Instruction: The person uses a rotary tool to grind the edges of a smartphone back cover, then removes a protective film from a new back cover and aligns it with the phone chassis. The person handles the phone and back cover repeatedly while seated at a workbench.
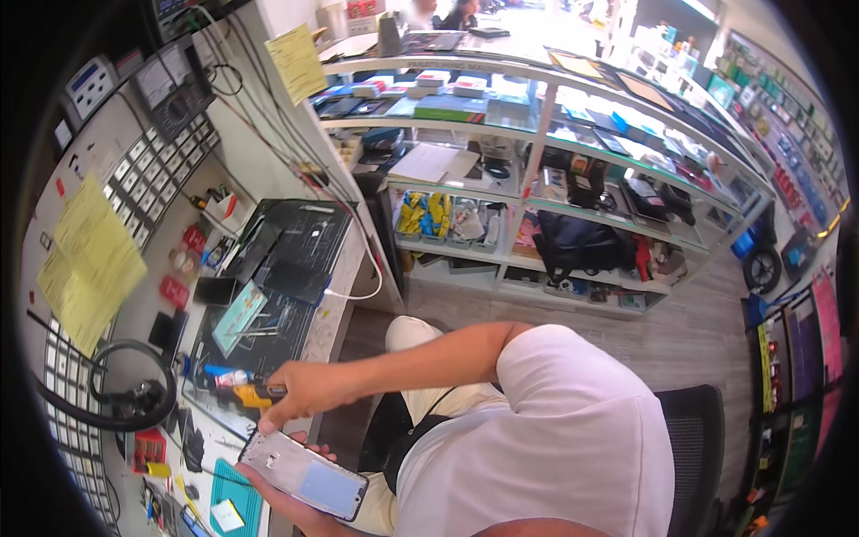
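Note:
My right hand (295,394) reaches across to the bench, fingers wrapped round a yellow-and-black handheld tool (255,395), its thumb at the top end of a phone housing (291,474). My left hand (286,497) holds that housing from below, fingertips curled over its far edge. The housing has a pale blue patch and a dark rim. Behind them on the bench lie a dark work mat (295,233), a light teal phone-sized panel (237,318) and a blue-and-white tube (224,372). A teal mat (235,483) sits left of my left hand.
A ring-shaped lamp (112,412) stands at the left, below yellow paper sheets (89,259). A white cable (367,286) runs over the bench edge. Glass shelving (537,125) holds boxes and bags ahead, with people beyond it. A black chair back (698,430) is behind me.

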A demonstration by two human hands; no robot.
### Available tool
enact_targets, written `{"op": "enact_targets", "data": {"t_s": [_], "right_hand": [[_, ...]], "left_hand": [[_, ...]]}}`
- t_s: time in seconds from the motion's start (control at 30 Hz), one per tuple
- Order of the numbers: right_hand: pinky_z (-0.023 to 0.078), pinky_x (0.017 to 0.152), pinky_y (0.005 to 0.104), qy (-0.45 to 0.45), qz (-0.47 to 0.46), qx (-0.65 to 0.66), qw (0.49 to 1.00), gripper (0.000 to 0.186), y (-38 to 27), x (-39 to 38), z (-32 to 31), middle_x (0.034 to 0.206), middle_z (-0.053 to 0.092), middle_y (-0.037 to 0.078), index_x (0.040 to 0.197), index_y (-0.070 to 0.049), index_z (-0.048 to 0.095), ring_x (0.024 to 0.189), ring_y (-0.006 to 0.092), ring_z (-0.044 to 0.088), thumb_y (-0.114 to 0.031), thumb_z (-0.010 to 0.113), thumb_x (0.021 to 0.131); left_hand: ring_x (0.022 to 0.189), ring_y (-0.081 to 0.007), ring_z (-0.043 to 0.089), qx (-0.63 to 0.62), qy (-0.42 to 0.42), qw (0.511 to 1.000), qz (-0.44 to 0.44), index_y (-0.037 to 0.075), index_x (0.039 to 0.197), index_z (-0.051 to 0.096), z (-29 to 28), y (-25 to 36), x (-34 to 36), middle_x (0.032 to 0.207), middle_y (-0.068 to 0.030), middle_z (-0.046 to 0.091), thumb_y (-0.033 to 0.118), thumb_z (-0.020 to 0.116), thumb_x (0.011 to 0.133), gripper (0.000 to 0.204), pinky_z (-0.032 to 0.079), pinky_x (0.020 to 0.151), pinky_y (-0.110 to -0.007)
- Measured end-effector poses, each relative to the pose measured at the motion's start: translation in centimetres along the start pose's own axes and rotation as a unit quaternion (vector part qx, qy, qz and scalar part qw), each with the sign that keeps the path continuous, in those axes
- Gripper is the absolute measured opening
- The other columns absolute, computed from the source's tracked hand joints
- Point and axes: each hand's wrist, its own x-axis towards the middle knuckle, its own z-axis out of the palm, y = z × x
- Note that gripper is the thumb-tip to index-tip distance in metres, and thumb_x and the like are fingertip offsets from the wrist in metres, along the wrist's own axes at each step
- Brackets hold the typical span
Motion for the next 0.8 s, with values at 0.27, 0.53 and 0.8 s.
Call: {"op": "enact_targets", "data": {"t_s": [0.27, 0.53, 0.8], "right_hand": [[0.035, 0.051, 0.0303, 0.174, 0.016, 0.008, 0.985, 0.034, 1.8, -1.9, -0.6, 0.064, 0.054, 0.000, 0.084, 0.000, 0.067, 0.058, 0.0097, 0.047, -0.030, 0.081, 0.086], [0.054, 0.058, 0.0364, 0.259, 0.029, -0.111, 0.959, 0.025, 1.4, -2.7, -1.0, 0.066, 0.067, 0.010, 0.091, 0.001, 0.068, 0.061, 0.0186, 0.069, -0.022, 0.073, 0.085], [0.053, 0.068, 0.0477, 0.297, -0.013, -0.314, 0.902, 0.026, 2.9, -1.5, 0.5, 0.075, 0.068, 0.022, 0.091, -0.001, 0.064, 0.072, 0.0423, 0.068, -0.023, 0.076, 0.082]], "left_hand": [[0.079, -0.0200, 0.065, 0.036, -0.051, 0.998, -0.022, 0.008, 0.138, 0.050, 1.7, -2.5, 3.4, 0.102, -0.0110, 0.064, 0.075, 0.033, 0.102, 0.078, 0.059, 0.061, -0.039], [0.081, -0.0202, 0.062, 0.131, -0.083, 0.988, -0.007, 0.004, 0.138, 0.052, 2.0, -4.7, 5.4, 0.103, -0.0095, 0.062, 0.078, 0.033, 0.101, 0.085, 0.054, 0.074, -0.034], [0.083, -0.0179, 0.062, 0.239, -0.096, 0.966, -0.021, 0.001, 0.136, 0.052, 0.3, -5.4, 6.3, 0.103, -0.0106, 0.063, 0.072, 0.027, 0.105, 0.082, 0.051, 0.077, -0.031]]}}
